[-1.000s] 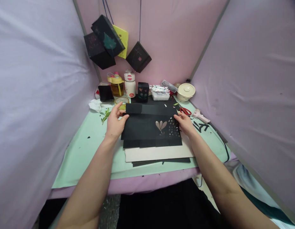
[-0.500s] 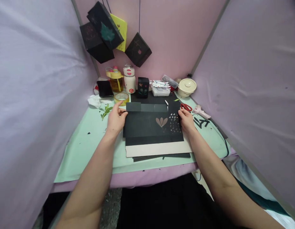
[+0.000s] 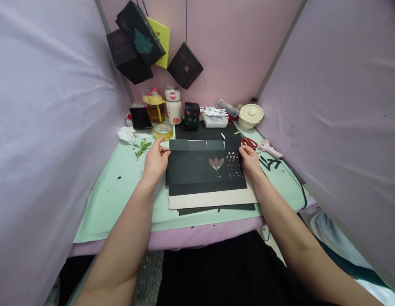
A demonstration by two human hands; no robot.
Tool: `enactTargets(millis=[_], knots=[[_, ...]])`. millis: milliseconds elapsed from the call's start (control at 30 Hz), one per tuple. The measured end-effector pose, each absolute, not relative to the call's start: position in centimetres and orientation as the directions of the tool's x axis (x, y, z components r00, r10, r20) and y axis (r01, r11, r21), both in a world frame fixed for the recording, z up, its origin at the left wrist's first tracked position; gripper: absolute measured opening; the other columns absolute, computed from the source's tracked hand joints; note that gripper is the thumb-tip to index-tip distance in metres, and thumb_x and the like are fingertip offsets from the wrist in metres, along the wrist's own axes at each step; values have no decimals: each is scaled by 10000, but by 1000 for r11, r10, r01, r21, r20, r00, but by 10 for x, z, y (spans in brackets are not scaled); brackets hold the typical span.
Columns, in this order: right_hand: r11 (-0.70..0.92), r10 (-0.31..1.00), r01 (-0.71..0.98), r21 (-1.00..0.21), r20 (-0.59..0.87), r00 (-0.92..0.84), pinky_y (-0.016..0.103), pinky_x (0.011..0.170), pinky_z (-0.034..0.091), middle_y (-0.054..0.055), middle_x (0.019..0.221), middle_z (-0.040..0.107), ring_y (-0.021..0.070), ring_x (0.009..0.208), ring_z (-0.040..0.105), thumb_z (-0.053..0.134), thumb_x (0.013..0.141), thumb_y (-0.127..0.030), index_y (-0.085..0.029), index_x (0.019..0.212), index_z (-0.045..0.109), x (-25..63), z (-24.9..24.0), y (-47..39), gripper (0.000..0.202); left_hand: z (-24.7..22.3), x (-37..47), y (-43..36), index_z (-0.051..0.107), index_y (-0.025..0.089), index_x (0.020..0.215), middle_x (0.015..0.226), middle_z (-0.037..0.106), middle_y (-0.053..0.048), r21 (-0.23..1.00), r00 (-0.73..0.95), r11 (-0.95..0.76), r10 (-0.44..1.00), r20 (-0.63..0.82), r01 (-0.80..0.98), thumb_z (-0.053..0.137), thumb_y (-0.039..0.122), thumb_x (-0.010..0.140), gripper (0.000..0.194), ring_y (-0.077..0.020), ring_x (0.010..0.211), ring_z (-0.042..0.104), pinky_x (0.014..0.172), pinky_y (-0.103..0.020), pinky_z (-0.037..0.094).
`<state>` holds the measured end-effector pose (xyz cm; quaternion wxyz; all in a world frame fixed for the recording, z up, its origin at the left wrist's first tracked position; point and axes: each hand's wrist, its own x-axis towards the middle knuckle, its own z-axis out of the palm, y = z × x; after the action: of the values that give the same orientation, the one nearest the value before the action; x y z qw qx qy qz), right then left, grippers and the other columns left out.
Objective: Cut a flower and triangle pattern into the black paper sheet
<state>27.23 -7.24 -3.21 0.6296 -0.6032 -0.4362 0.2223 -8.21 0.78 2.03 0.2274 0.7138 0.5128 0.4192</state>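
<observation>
A sheet of black cardstock (image 3: pixel 194 170) with tabs along its far edge is held between my two hands. Petal shapes and small triangles are cut into its right part. My left hand (image 3: pixel 156 160) pinches its left edge near the far corner. On the opposite side, my right hand (image 3: pixel 249 160) grips the right edge between thumb and fingers. Beneath the sheet lies a pale board (image 3: pixel 213 199), and more black sheets (image 3: pixel 216 210) stick out under that board toward me.
Behind the sheet stand a roll of tape (image 3: pixel 163 131), a white bottle (image 3: pixel 174 106), a small black box (image 3: pixel 191 116), markers (image 3: pixel 215 111) and a lidded bowl (image 3: pixel 251 116). Red scissors (image 3: pixel 249 142) and a glue gun (image 3: pixel 270 148) lie right. Black boxes (image 3: pixel 185 66) hang above.
The black cardstock has shifted very slightly, and its far tabs look a little different against the surface behind. Both hands keep their grip.
</observation>
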Motion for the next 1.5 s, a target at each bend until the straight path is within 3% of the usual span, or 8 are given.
enactTargets(millis=[300,500,700,900,1133,1267,1367,1500], knots=[[60,714,527,-848,405,571,403,972,461,100,1082,711,253,1011,630,589,830,-466,-184,1019,683,279,-16,-82,352,12,-84,7,529,110,1355,1287,600,-194,586,252,-408,909,333,700,648,204,797,577,-362,1243,536,1080,-528,390],[-87,649,676,-732,473,596,443,977,450,148,1099,684,272,1003,613,517,865,-392,-144,1041,655,320,14,-81,334,16,-79,-1,531,150,1359,1389,567,-147,531,465,-537,841,275,656,630,327,845,553,-317,1299,522,1109,-463,403],[-257,804,741,-620,289,520,422,931,500,93,940,706,246,940,648,712,843,-344,-166,901,686,327,20,-37,189,17,-72,-9,536,169,1378,1489,496,-136,492,678,-654,717,162,575,686,463,800,665,-311,1385,456,1160,-441,361],[-344,830,723,-599,167,533,424,910,550,97,1232,620,213,1054,636,602,974,-358,-157,1207,608,305,11,-16,308,17,-73,-10,515,189,1404,1498,482,-147,463,741,-687,665,91,560,724,469,756,737,-336,1402,432,1148,-469,368],[-159,845,662,-732,246,475,416,840,519,83,884,717,272,910,669,566,902,-367,-206,1073,689,294,33,-54,265,14,-74,-10,507,214,1415,1492,494,-107,475,768,-696,637,64,538,729,410,760,719,-313,1376,462,1134,-417,380],[25,870,512,-859,271,413,339,730,561,57,1042,735,219,925,703,434,926,-486,-258,1254,594,277,50,-83,431,15,-75,-10,513,224,1408,1497,490,-102,474,767,-693,640,58,543,732,425,760,713,-321,1374,463,1131,-423,378],[294,882,151,-944,329,338,316,772,560,34,1197,705,207,1003,696,720,744,-461,-326,1221,578,257,55,-98,516,16,-75,-11,510,229,1408,1498,489,-99,463,769,-698,637,53,546,728,434,762,713,-322,1366,472,1122,-423,383],[309,847,97,-946,320,425,303,674,525,16,950,735,167,752,669,807,632,-452,-294,1056,586,229,47,-102,504,18,-74,-12,497,226,1417,1502,483,-103,448,772,-702,635,40,554,718,432,774,710,-316,1368,468,1119,-414,381]])
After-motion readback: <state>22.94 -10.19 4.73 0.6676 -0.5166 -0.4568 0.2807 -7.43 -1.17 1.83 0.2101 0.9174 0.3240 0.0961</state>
